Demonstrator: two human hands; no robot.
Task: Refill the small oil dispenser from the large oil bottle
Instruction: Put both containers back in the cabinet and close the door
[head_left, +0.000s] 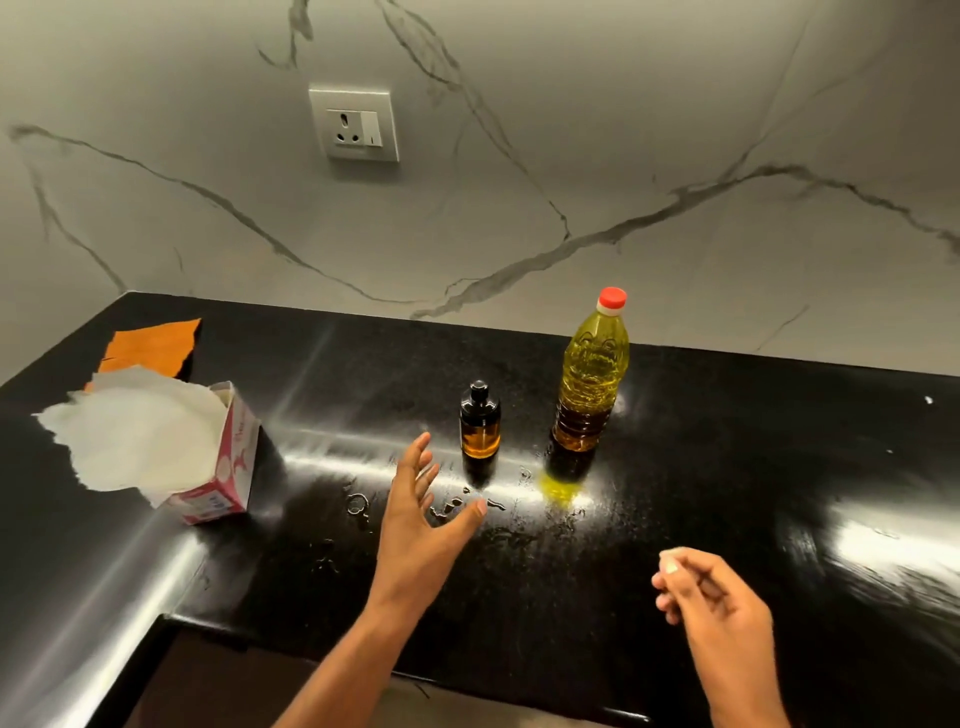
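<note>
the small dispenser (480, 422) stands upright near the middle of the black desk (727, 467), a dark bottle with a black cap on, amber oil filling roughly its lower half. just to its right, apart from it, stands the large oil bottle (590, 374), upright too, with its red cap (612, 298) on and yellow oil up to the shoulder.

the left hand (421, 512) hovers over the desk just in front and to the left of the dispenser, fingers straight and spread, thumb held out to the right, holding nothing and not touching either bottle. the right hand (711, 592) is nearer the front edge of the desk, well to the right of the left one and in front of the large bottle; its fingers are loosely curled, and something small and pale shows at the fingertips, too blurred to say whether it is a held thing or just light on a nail.

small wet drops and smears (457, 506) lie on the desk between the left hand and the bottles. at the left side a pink and white tissue box (228, 467) lies with white paper (135, 431) bunched out of its top, and an orange cloth (156, 345) lies flat behind it. a wall socket (355, 124) sits on the marble wall above.
</note>
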